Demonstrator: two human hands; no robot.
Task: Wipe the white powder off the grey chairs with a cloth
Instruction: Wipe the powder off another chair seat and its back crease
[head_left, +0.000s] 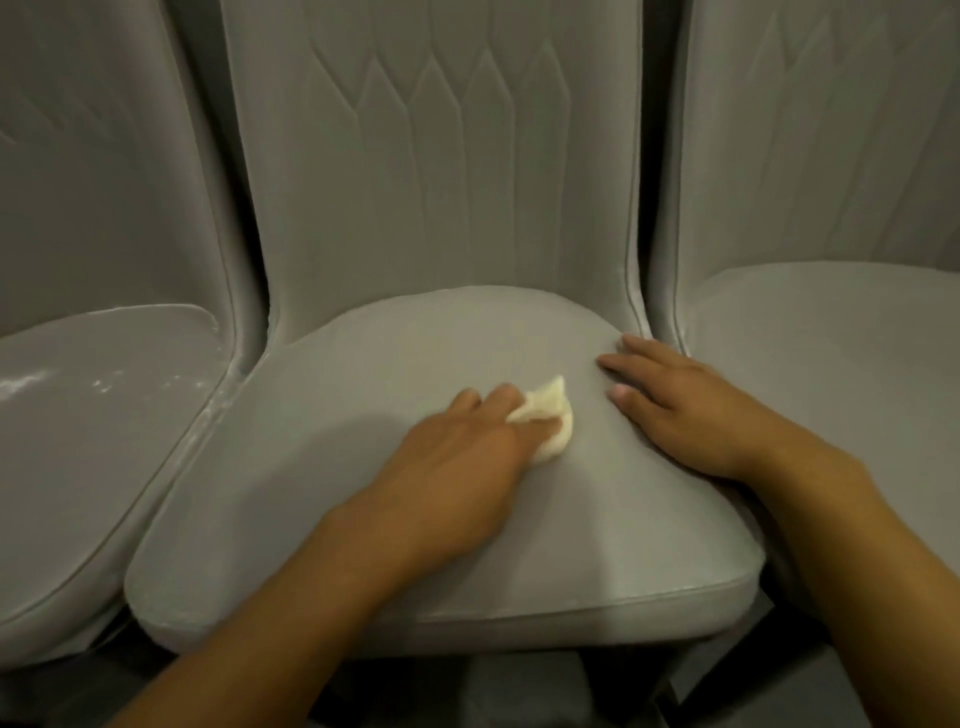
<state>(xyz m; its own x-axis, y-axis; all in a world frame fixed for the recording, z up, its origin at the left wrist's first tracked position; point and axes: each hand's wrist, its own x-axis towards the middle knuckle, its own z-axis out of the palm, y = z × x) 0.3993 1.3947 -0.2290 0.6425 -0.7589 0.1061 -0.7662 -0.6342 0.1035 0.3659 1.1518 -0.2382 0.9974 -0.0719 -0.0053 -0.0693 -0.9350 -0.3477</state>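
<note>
Three grey chairs (441, 182), powder (31, 382) on the leftmost seat (104, 441) (left hand (457, 457) around cloth (545, 408), right hand (680, 405) flat)

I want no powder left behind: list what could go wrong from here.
The cloth, small and bunched under the left hand, may smear rather than lift powder. White powder streaks the left chair's seat and the seam beside the middle seat; it could be missed or brushed back onto that seat.

Dim warm light, soft blur, wide-angle bending at the edges.
</note>
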